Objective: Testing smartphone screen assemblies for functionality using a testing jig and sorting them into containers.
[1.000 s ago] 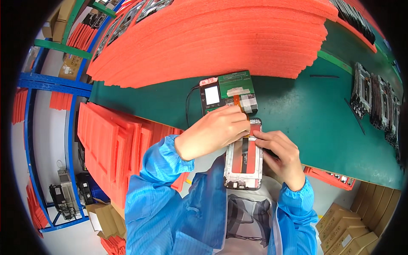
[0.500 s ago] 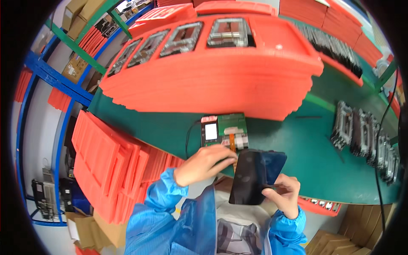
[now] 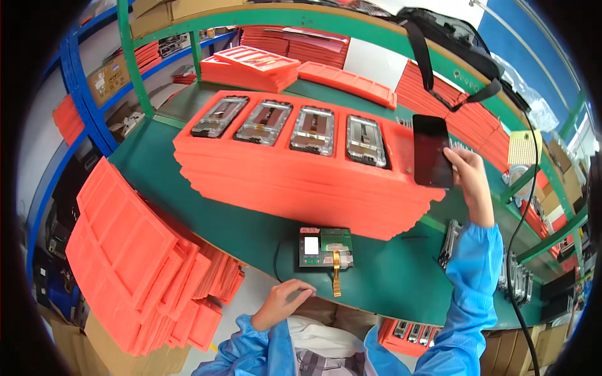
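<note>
My right hand is raised over the right end of a tall stack of orange trays and holds a dark phone screen panel upright by its lower right edge. The top tray carries several metal-framed phone panels in a row. My left hand rests near the front edge of the green table, fingers curled loosely, holding nothing. Just beyond it lies a small green test board with a white display and an orange flex cable.
Loose orange trays lean in a pile at my lower left. More orange trays sit at the back. Black phone frames stand in a row at the right. A black bag hangs above. Blue shelving stands left.
My right hand has lifted the dark panel from in front of my chest up and to the right over the tray stack. My left hand let go and dropped to the table edge.
</note>
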Demonstrator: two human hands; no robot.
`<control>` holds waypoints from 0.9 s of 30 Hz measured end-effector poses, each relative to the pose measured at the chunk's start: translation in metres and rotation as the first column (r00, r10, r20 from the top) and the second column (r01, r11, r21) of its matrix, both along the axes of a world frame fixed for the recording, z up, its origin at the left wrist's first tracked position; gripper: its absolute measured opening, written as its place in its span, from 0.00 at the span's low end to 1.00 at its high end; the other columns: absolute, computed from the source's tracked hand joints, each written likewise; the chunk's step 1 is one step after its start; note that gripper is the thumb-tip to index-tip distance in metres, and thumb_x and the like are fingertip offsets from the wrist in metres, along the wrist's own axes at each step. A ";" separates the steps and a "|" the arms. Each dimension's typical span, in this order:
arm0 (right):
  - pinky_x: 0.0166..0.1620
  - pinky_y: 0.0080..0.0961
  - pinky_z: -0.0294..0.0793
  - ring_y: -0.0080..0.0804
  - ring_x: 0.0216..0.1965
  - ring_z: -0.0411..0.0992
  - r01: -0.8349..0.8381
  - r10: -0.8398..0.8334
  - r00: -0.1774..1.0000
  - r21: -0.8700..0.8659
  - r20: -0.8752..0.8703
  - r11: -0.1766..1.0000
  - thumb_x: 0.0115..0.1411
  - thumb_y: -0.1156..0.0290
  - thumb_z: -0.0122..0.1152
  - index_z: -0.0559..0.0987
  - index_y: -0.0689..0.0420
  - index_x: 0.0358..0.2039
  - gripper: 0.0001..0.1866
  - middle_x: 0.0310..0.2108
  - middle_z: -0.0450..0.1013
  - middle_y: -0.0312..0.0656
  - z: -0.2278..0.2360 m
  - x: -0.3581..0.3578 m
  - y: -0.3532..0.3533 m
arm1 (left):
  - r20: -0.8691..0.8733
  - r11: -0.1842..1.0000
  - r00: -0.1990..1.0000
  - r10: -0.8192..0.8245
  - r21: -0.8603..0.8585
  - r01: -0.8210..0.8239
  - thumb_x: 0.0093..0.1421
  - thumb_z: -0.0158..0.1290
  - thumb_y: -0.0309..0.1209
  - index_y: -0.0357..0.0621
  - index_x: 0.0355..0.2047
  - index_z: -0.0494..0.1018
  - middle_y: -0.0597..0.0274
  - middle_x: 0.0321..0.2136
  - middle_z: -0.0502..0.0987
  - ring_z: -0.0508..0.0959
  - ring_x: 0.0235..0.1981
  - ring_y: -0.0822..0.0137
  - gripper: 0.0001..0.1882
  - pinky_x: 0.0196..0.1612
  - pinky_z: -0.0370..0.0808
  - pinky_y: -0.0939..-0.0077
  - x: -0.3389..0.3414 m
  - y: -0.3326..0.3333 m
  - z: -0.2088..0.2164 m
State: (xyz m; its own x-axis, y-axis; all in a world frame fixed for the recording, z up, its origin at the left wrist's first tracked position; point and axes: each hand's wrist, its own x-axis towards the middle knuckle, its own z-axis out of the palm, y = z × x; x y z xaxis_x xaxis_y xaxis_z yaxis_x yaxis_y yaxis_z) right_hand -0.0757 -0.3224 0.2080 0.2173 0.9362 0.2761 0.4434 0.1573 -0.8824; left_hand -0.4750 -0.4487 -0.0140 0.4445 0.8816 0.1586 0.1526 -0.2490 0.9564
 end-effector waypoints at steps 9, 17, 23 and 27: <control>0.23 0.16 0.64 0.16 0.20 0.69 0.233 -0.163 0.906 -0.139 0.391 0.962 0.60 0.64 0.66 0.79 0.64 0.31 0.14 0.19 0.71 0.31 -0.004 -0.015 0.039 | -0.048 0.977 0.977 0.207 0.057 -0.205 0.63 0.55 0.28 0.37 0.38 0.78 0.55 0.34 0.81 0.82 0.38 0.61 0.07 0.44 0.76 0.71 -0.046 0.010 -0.002; 0.23 0.16 0.59 0.13 0.21 0.62 0.026 -0.068 0.946 0.135 0.316 0.990 0.64 0.70 0.61 0.76 0.60 0.32 0.07 0.21 0.67 0.29 -0.023 -0.015 -0.047 | -0.098 0.874 0.890 0.446 0.260 -0.410 0.65 0.53 0.27 0.36 0.35 0.77 0.54 0.33 0.80 0.81 0.37 0.58 0.06 0.42 0.76 0.70 -0.085 0.008 0.028; 0.24 0.14 0.60 0.14 0.20 0.62 -0.095 0.094 0.988 -0.002 0.126 0.996 0.65 0.75 0.57 0.75 0.62 0.32 0.05 0.22 0.67 0.29 -0.096 0.030 -0.116 | 0.066 0.765 0.829 0.556 0.349 -0.541 0.65 0.51 0.24 0.35 0.30 0.75 0.54 0.29 0.78 0.79 0.32 0.59 0.07 0.39 0.75 0.70 -0.078 0.000 0.048; 0.30 0.15 0.67 0.16 0.28 0.69 0.084 -0.055 0.983 -0.160 0.176 0.984 0.64 0.74 0.59 0.76 0.61 0.35 0.04 0.26 0.71 0.33 -0.115 0.058 -0.169 | -0.020 0.929 0.951 0.308 0.222 -0.296 0.64 0.51 0.22 0.34 0.29 0.74 0.53 0.28 0.79 0.79 0.32 0.61 0.06 0.39 0.74 0.72 -0.048 -0.008 0.036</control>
